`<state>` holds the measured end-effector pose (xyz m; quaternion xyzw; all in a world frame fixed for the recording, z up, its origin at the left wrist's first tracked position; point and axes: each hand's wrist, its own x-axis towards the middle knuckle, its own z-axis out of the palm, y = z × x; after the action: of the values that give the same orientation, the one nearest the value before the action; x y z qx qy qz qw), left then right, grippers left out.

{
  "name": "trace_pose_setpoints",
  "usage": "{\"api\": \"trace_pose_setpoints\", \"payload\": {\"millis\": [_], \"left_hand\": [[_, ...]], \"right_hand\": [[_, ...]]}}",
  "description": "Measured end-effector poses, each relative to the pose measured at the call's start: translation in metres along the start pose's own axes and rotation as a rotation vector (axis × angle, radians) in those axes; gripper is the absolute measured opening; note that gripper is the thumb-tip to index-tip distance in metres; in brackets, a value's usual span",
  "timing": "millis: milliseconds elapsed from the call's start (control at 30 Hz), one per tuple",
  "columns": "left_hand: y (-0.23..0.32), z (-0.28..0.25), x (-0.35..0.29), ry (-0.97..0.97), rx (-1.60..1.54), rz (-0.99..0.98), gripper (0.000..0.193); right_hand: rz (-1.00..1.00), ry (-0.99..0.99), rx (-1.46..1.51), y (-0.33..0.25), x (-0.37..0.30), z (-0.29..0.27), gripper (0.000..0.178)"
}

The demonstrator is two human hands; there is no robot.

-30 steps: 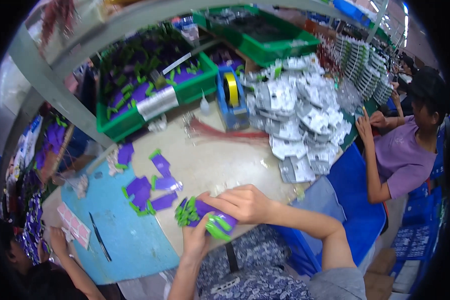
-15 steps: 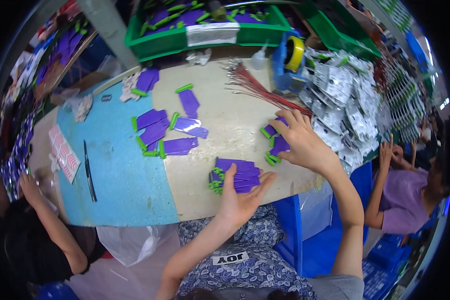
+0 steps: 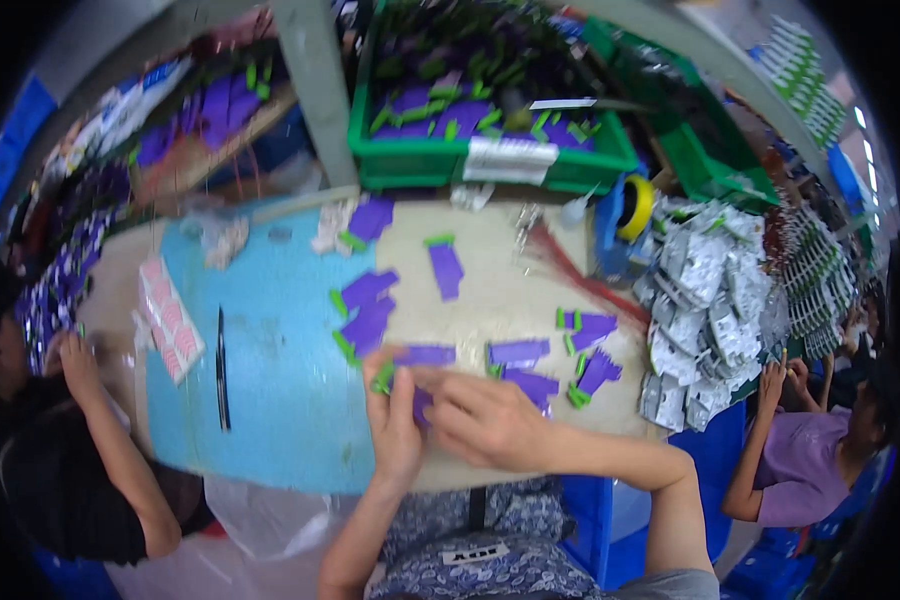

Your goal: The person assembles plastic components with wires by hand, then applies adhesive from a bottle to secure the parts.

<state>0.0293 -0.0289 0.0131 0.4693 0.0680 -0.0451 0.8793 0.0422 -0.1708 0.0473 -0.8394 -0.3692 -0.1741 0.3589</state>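
In the head view, my left hand is closed, thumb up, around a flat purple piece with a green end. My right hand reaches in from the right, its fingers bent and pressed together at the purple part between both hands. Motion blurs the fingertips, so I cannot tell whether more pieces are in the grip. Just beyond my right hand lie purple pieces with green ends. Others are farther right, and several lie to the left, beyond my left hand.
A green bin of purple and green pieces stands at the back. A blue tape dispenser, red wires and heaped silvery packets are on the right. Black tweezers lie on the blue mat. Other people sit on both sides.
My view has shifted, so the table appears lower. Both hands have come together left of where they were. The bundle by my left hand is no longer visible there; the shiny piece is gone from its spot.
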Motion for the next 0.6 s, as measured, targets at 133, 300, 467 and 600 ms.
{"api": "trace_pose_setpoints", "payload": {"millis": [133, 300, 467, 600], "left_hand": [[0.004, -0.003, 0.008, -0.160, 0.305, 0.187, 0.040], [0.008, 0.001, 0.012, -0.178, 0.351, 0.072, 0.050], [-0.001, -0.018, 0.015, -0.085, 0.526, 0.232, 0.058], [0.035, -0.023, 0.015, -0.094, 0.582, -0.114, 0.052]], "right_hand": [[0.355, -0.229, 0.262, 0.023, 0.014, -0.037, 0.033], [0.023, -0.196, 0.118, 0.041, 0.015, -0.035, 0.042], [-0.029, -0.268, -0.080, 0.031, 0.013, 0.003, 0.040], [0.492, -0.121, -0.147, 0.067, 0.031, 0.017, 0.025]]}}
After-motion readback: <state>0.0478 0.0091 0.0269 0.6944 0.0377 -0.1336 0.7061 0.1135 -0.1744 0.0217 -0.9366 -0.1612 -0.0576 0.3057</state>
